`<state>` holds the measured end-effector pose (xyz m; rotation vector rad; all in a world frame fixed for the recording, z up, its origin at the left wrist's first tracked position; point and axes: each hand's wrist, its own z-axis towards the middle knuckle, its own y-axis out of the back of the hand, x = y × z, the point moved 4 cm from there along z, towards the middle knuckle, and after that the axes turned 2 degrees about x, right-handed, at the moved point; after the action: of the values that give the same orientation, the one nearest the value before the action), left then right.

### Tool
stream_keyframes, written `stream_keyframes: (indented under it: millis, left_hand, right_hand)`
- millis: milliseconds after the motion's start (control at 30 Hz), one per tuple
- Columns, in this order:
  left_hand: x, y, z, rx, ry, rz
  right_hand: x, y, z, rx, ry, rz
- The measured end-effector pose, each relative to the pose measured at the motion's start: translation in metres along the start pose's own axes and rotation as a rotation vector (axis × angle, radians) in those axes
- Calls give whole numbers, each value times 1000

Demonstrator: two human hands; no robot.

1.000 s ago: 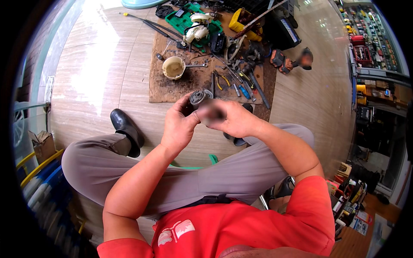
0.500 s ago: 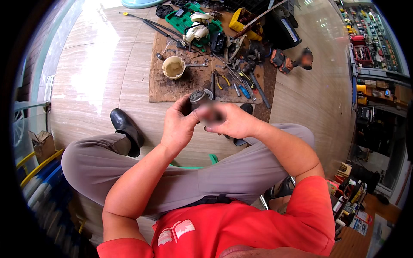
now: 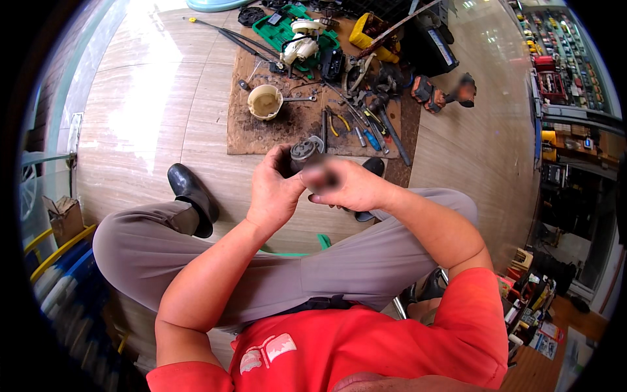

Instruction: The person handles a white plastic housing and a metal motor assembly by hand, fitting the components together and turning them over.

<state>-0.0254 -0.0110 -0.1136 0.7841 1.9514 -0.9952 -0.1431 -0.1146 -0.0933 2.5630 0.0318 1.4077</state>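
My left hand (image 3: 274, 189) wraps around a dark grey cylindrical metal part (image 3: 305, 149) with a round face on top, held in front of me above my crossed legs. My right hand (image 3: 353, 183) grips it from the right; its thumb area and the part's lower portion are blurred, so details there are hidden. Just beyond lies a stained cardboard mat (image 3: 241, 137) with a cream bowl (image 3: 265, 101), a wrench (image 3: 302, 98), yellow-handled pliers (image 3: 339, 125), a blue screwdriver (image 3: 371, 139) and several metal bars.
A green tool case (image 3: 268, 29), yellow container (image 3: 362, 32) and black box (image 3: 434, 49) sit at the far side. An orange-and-black cordless tool (image 3: 431, 98) lies right of the mat. Tool shelves (image 3: 562, 65) line the right; stacked blue items (image 3: 65, 281) stand left.
Both hands and the metal part have shifted very slightly right and down, with a little more of the right fingers showing underneath. The grip otherwise looks the same.
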Motion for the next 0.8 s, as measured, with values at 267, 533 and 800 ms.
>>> stream_keyframes:
  millis: [267,533,800]
  left_hand:
    - [-1,0,-2,24,-56,34]
    - [-5,-3,-4,37,-66,4]
    - [-5,-3,-4,50,-66,-9]
  right_hand:
    - [-14,-1,4,-58,67,11]
    - [-10,0,2,18,-40,19]
    - [-10,0,2,28,-61,-6]
